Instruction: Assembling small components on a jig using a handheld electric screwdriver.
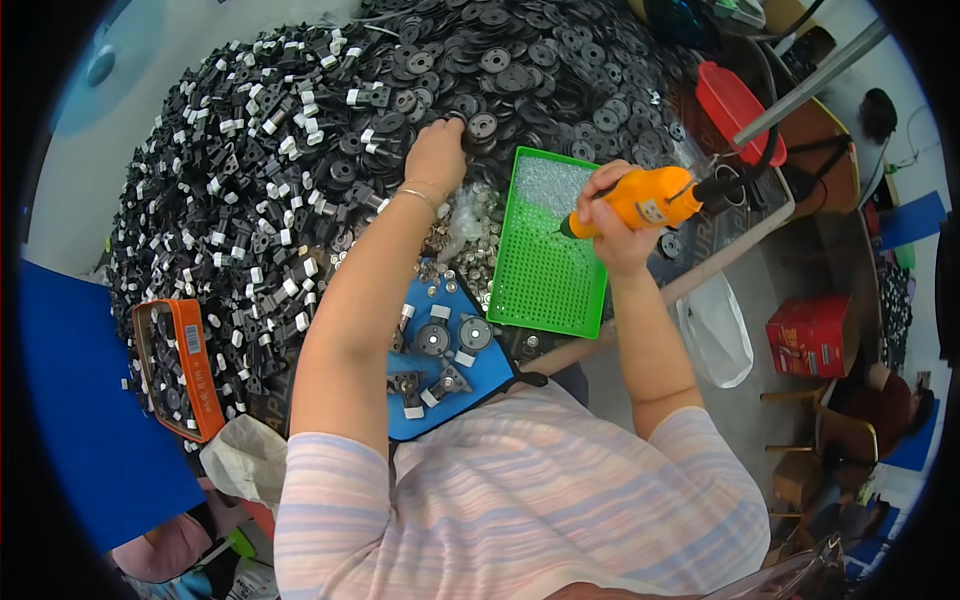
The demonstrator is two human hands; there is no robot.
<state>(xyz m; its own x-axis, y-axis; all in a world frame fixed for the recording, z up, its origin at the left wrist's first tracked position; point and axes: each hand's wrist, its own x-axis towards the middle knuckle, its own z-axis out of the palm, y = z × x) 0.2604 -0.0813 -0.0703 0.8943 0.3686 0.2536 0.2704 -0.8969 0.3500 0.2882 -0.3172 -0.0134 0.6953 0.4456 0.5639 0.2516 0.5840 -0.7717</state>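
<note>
My left hand [437, 155] reaches into the heap of black round discs [495, 62]. Its fingers are curled in at the edge of a black disc, and the fingertips are partly hidden. An orange electric screwdriver [645, 200] is gripped in my right hand [618, 240], its dark tip pointing left over a green tray [545, 290]. Small shiny screws [552, 185] cover the tray's far part, and its near part is a grid of holes. On a blue mat [480, 385] close to my body lie several caster-like black pieces with white tabs [433, 338] and round discs.
A big heap of black brackets with white tabs [240, 150] spreads over the left of the table. An orange-rimmed box [205, 370] stands at its near left. Small metal parts [475, 255] lie beside the tray. A red basin [735, 110] and a metal pole [815, 80] are far right.
</note>
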